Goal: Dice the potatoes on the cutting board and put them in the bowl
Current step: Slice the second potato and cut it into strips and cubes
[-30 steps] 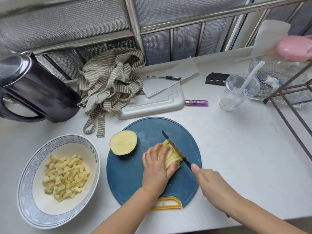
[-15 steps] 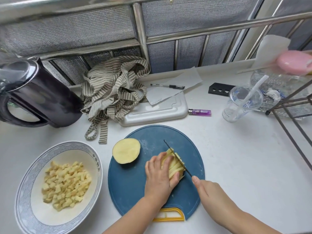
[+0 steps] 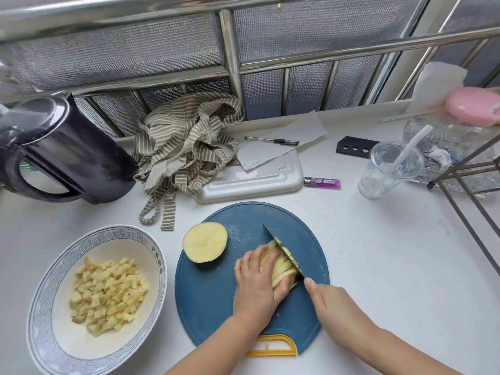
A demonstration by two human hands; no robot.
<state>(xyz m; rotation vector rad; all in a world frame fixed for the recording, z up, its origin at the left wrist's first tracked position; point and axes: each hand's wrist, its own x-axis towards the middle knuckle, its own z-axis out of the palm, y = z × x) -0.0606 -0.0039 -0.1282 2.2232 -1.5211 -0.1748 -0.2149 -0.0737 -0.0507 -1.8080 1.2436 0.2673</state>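
My left grip (image 3: 257, 285) is clamped over the sliced potato half (image 3: 284, 269), fingers curled on top and thumb at the near end, pressing the pieces together on the blue cutting board (image 3: 216, 307). My right grip (image 3: 332, 307) is closed round the handle of the knife (image 3: 281, 249) (the handle itself is hidden under the hand), with the forefinger reaching toward the heel of the blade. The blade stands just right of the left grip's fingertips, edge down in the stack, tip pointing away from me.

To do this cut well, I judge that the fingertips should be tucked back so the knuckles, not the nails, face the blade. The pieces beyond the blade are fanning loose, so firm downward pressure from the left grip matters most. After each stroke I would walk that grip leftward by the width of one dice, matching the cubes already made. I would press straight down to the board so that no slice hangs on by a thread.

The uncut potato half (image 3: 204, 242) lies cut face up, left of and beyond the left grip, apart from it. The bowl (image 3: 38, 307) of diced potato (image 3: 108, 296) sits on the white surface (image 3: 392, 266), well to the left of both grips.
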